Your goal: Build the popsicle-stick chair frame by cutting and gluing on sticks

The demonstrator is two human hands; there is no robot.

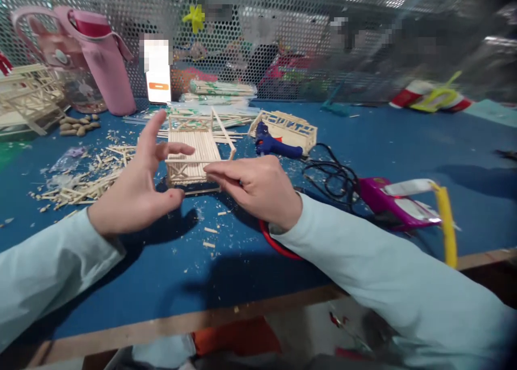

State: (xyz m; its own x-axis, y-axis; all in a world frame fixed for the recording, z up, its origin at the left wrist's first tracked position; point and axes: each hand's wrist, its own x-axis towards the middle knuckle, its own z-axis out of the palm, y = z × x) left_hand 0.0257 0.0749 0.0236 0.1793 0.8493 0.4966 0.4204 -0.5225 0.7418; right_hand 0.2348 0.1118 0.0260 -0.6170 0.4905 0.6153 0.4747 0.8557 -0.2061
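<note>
A small model built of thin wooden sticks [196, 146] stands on the table in front of me, with a slatted floor and crossed braces along its near side. My right hand [264, 189] pinches the near right part of its front rail between thumb and fingers. The exact spot under the fingertips is hidden. My left hand [135, 181] is open at the model's left side, thumb and fingers spread, holding nothing. From the model's right corner one long stick slants up and back.
Behind on the right, a blue glue gun [278, 144] rests against another stick piece [297, 125]. A black cable [333, 170] leads towards a purple tool [398, 206]. Stick scraps [95, 179] lie left. A pink bottle [105, 63], a lit phone [158, 71] and bagged sticks [220, 92] line the mesh.
</note>
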